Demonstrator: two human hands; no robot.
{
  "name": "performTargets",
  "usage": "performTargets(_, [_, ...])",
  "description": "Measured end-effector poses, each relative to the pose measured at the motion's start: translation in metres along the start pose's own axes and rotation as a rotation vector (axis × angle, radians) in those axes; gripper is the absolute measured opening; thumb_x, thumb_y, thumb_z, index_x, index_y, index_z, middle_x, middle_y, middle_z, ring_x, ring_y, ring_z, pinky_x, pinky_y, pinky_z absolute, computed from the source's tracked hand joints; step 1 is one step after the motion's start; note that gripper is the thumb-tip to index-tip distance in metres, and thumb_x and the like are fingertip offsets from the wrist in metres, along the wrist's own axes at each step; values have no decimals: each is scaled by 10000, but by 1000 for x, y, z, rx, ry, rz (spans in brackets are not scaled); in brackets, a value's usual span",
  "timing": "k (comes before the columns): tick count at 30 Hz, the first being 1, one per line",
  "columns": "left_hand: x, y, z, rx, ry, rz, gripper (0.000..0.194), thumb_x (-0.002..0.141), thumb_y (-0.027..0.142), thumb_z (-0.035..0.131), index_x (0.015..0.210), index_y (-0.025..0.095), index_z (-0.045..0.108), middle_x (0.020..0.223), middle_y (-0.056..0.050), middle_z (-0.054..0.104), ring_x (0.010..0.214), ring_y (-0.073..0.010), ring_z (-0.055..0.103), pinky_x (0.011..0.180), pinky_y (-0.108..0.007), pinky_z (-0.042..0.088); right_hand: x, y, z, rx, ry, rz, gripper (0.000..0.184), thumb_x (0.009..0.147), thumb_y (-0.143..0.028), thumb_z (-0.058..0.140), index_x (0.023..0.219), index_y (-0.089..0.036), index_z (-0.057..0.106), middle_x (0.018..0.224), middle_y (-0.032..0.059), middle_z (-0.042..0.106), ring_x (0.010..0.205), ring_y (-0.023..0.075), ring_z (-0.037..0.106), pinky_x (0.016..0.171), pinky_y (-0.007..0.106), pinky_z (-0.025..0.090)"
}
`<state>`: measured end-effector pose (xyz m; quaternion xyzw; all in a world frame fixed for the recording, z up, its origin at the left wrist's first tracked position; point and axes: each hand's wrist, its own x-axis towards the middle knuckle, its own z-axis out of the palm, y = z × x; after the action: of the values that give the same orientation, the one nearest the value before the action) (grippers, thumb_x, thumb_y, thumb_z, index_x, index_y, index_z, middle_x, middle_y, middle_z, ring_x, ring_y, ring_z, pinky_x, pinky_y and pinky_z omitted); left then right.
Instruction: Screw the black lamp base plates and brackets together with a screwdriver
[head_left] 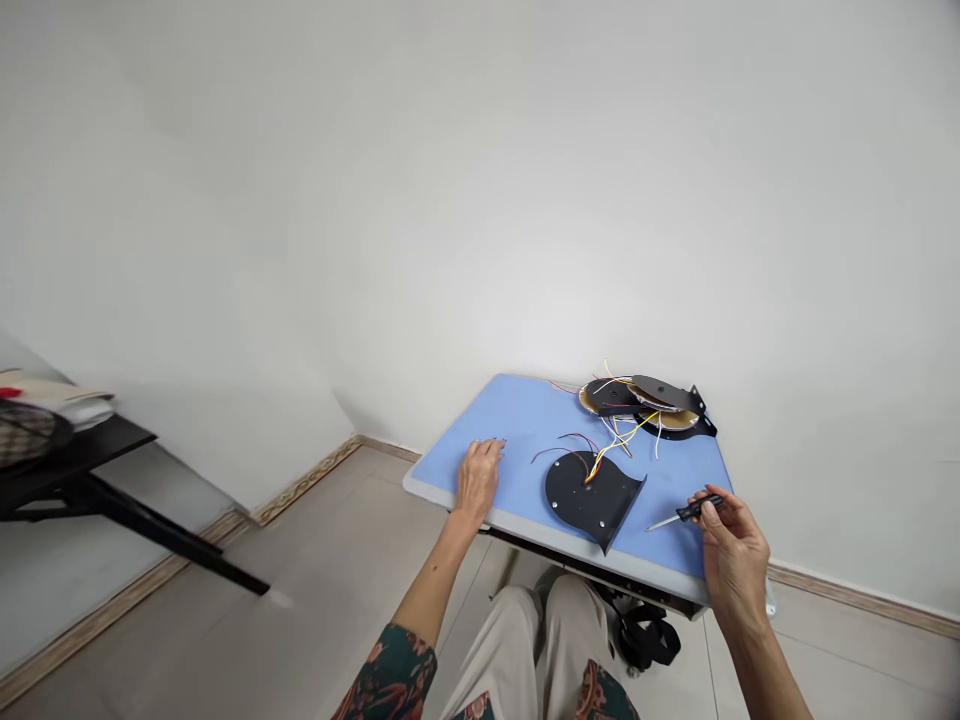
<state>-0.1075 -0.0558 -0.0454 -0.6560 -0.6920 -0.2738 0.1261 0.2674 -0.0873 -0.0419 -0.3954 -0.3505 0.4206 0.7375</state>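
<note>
Screwdriver (701,507), small and black-handled, is gripped in the right hand (733,555), its steel shaft held just above the blue tabletop (525,425) and pointed toward a black metal plate (581,490). Left hand (478,480) is laid open on the tabletop, fingers lightly curled, nothing held, with the plate near it. Plate is lying flat near the front of the table, a bent flange raised along one side, and its lower corner is just short of the grey front rim (540,550). Red, yellow and white wires (619,438) are led from its centre toward a second assembly (637,400) of stacked dark plates and a gold-coloured disc, placed at the far corner and overhanging the far edge by a black bracket. Work is shown at the stage of a tool held beside a loose plate, no contact being made. Open tabletop is found between left hand and plate, and between plate and screwdriver; the wires cross the middle.
</note>
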Motion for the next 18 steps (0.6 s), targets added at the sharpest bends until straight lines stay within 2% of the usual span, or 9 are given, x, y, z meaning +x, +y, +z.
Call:
performTargets(6, [-8,-2,3,-153,233,171,270,1026,226,381,1116,224,636,1078,-109,709,986,-265,626,919,-441,533,0,1,0,14,82,-57,382,715,-344,847,1061,-229,733,911,23,690,829,162,655,668,289,546])
performTargets(12, [-15,-3,-4,-318,284,304,215,1025,220,432,1134,251,614,1040,-88,705,970,-251,646,896,-444,545,-2,-2,7,-1,208,-96,460,680,-354,868,1093,-202,736,871,14,691,807,155,670,693,289,547])
performTargets(15, [-21,15,-11,-455,270,367,208,1010,193,475,1160,262,602,1050,-72,707,980,-238,647,902,-432,547,-9,-9,15,-35,210,-131,427,686,-362,865,1056,-199,728,903,21,688,768,168,696,643,290,538])
performTargets(18, [-33,50,-17,-646,151,428,233,1006,180,481,1195,266,587,1084,-63,704,1018,-223,645,923,-415,551,-22,-25,34,-55,176,-190,359,735,-370,830,1029,-206,706,905,16,664,728,189,719,571,282,518])
